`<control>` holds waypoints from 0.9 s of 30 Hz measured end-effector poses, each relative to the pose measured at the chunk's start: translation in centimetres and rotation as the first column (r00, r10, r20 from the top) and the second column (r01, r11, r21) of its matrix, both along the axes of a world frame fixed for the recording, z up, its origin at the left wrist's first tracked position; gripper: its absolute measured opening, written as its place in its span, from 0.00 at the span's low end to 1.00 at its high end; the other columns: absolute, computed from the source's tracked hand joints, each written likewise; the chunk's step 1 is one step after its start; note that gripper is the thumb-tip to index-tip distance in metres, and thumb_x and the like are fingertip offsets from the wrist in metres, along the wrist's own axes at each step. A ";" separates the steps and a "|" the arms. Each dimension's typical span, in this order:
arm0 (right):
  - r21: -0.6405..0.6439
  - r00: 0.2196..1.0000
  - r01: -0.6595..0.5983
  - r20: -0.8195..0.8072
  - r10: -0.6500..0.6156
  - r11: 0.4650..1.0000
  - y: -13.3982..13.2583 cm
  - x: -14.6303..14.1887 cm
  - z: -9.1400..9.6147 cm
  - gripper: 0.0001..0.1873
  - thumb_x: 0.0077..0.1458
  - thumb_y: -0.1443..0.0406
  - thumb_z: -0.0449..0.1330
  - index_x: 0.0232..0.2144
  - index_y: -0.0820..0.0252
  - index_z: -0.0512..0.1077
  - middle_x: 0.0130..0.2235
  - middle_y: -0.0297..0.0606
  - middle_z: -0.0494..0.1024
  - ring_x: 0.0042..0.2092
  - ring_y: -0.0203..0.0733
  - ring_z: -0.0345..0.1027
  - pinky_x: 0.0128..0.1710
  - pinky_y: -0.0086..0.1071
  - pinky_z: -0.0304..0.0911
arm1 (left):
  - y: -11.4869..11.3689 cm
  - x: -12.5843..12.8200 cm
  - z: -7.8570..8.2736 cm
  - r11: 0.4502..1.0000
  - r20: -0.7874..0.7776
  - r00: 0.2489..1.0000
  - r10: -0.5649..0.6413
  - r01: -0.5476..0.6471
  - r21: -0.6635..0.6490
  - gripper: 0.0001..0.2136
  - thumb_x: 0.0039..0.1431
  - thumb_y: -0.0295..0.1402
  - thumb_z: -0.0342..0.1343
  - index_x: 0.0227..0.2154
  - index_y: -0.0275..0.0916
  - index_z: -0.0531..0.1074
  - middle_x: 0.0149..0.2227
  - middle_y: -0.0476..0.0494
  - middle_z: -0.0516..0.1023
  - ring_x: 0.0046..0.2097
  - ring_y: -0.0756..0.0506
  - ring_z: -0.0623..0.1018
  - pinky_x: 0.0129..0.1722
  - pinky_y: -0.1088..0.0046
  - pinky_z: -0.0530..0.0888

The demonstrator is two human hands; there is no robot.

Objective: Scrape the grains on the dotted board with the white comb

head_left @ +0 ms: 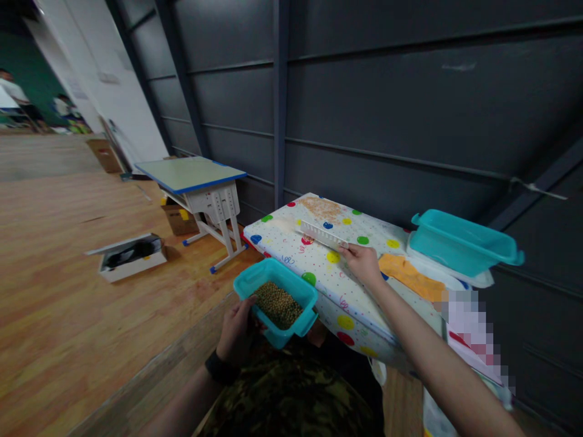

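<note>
My left hand (237,320) grips the near edge of a teal plastic bin (248,275), which stays at the table's front edge, over my lap. Inside lies a heap of small round greenish-brown beans or pellets (279,305). Out over the table, my right hand (359,261) is closed on one end of a long white slotted plastic strip (324,235). Its far end reaches toward a patch of pale tan grains (321,208) scattered on the dotted tablecloth (331,273). Whether the strip touches the cloth, I cannot tell.
An orange cloth (410,276) lies right of my right forearm. Behind it, a larger teal bin (464,240) rests on a white lid (483,279). A school desk (194,175) and an open white box (133,267) stand to the left. A dark panelled wall (387,109) borders the table.
</note>
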State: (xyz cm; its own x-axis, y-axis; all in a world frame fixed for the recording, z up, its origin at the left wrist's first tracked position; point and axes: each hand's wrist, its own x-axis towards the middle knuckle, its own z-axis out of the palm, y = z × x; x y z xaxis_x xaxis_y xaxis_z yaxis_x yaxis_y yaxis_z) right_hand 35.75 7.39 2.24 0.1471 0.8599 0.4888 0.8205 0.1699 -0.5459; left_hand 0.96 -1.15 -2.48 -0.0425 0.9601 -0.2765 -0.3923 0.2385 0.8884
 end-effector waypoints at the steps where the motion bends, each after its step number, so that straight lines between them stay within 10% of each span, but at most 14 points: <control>1: -0.007 1.000 -0.004 0.001 0.004 1.000 0.0 0.0 0.0 0.20 0.64 0.53 0.60 0.32 0.56 0.87 0.28 0.42 0.85 0.29 0.47 0.72 0.31 0.36 0.58 | 0.0 0.0 0.0 1.000 -0.002 1.000 -0.003 0.003 0.000 0.24 0.44 0.53 0.76 0.18 0.42 0.71 0.15 0.54 0.71 0.18 0.50 0.69 0.18 0.73 0.67; 21: -0.022 0.996 -0.068 -0.051 0.067 0.997 -0.7 -1.4 0.2 0.30 0.64 0.45 0.58 0.19 0.57 0.78 0.17 0.36 0.69 0.23 0.42 0.62 0.29 0.36 0.54 | -0.1 0.2 0.2 1.000 -0.029 1.000 -0.004 0.004 -0.006 0.23 0.46 0.52 0.75 0.17 0.45 0.69 0.14 0.53 0.70 0.17 0.48 0.70 0.18 0.71 0.69; 27: -0.008 0.997 -0.030 -0.065 0.029 1.000 -0.6 -1.6 0.1 0.26 0.66 0.47 0.58 0.30 0.59 0.85 0.24 0.41 0.81 0.27 0.45 0.69 0.29 0.35 0.57 | 0.1 0.2 -0.4 1.000 -0.005 1.000 -0.012 0.012 -0.010 0.23 0.47 0.52 0.75 0.18 0.45 0.69 0.14 0.54 0.69 0.16 0.48 0.68 0.17 0.70 0.69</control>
